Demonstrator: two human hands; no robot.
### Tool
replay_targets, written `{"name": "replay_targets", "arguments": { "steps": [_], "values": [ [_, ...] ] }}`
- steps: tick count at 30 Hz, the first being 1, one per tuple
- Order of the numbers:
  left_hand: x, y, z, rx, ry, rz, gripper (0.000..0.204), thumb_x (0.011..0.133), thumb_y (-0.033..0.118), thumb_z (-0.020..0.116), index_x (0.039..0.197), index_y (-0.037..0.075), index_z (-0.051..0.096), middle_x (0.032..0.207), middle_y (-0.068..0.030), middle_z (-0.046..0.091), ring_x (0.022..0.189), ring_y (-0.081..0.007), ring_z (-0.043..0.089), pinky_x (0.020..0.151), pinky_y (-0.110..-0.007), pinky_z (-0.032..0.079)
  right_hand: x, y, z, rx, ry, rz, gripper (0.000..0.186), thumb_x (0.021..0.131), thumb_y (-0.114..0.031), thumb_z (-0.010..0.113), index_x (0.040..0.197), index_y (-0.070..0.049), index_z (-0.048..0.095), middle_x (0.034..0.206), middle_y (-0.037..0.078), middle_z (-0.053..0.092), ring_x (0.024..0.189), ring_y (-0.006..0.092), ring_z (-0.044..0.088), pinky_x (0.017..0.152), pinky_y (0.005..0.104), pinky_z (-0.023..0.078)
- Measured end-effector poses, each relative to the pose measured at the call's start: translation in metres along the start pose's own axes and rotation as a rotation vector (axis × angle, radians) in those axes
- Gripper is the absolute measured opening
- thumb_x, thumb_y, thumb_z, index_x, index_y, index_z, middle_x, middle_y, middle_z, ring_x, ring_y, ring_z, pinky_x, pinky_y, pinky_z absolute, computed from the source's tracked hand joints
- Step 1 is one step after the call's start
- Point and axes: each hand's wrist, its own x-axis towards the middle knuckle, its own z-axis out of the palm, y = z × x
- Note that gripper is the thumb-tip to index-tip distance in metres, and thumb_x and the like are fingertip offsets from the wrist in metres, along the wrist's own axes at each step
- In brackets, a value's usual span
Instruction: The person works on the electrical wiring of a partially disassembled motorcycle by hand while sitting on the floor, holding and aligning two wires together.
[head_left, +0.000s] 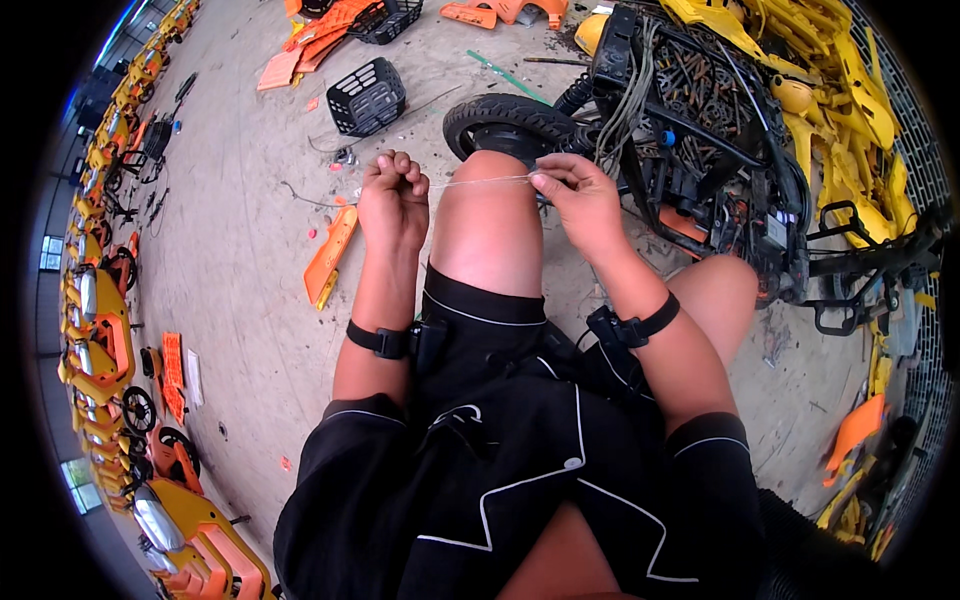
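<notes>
My left hand (393, 198) is a closed fist gripping one end of a thin pale wire (480, 181). The wire runs taut across my raised knee to my right hand (578, 195), which pinches its other end between fingertips. Both wrists wear black straps. Just beyond my right hand stands a stripped black scooter frame (700, 130) with a bundle of grey cables hanging near my fingers and a black tyre (505, 118) on the floor side.
A black plastic basket (367, 97) and an orange panel (329, 256) lie on the concrete floor ahead left. Yellow body panels (850, 90) pile up at the right. A row of orange-yellow scooters (100, 330) lines the left edge.
</notes>
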Motion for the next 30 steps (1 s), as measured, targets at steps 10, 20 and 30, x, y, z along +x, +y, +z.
{"name": "replay_targets", "arguments": {
  "steps": [10,20,30],
  "values": [
    [0.007,-0.006,-0.002,0.777,-0.410,0.335,0.010,0.103,0.008,0.044,0.095,0.004,0.049,0.090,-0.0139,0.067,0.075,-0.0142,0.061,0.057,-0.024,0.044,0.007,0.002,0.011,-0.309,0.109,-0.160,0.014,0.085,-0.003,0.070,0.099,-0.001,0.069,0.088,0.007,0.071,0.080,0.0116,0.066,0.074,0.0269,0.052],
    [0.011,-0.014,0.007,0.858,-0.694,0.223,0.012,0.095,-0.010,0.044,0.090,0.000,0.051,0.086,-0.0120,0.066,0.085,-0.0182,0.066,0.082,-0.032,0.054,0.019,0.005,-0.004,-0.129,0.070,-0.042,0.013,0.086,-0.001,0.069,0.099,0.000,0.066,0.086,0.006,0.070,0.075,0.0092,0.061,0.067,0.0245,0.049],
    [0.009,-0.018,0.005,0.962,-0.704,0.203,0.009,0.097,-0.005,0.045,0.093,-0.001,0.051,0.090,-0.0130,0.066,0.086,-0.0198,0.065,0.084,-0.034,0.053,0.021,0.015,-0.010,-0.143,0.077,-0.075,0.011,0.087,-0.001,0.068,0.097,0.000,0.065,0.083,0.004,0.068,0.073,0.0082,0.060,0.065,0.0242,0.047]
  ]
}}
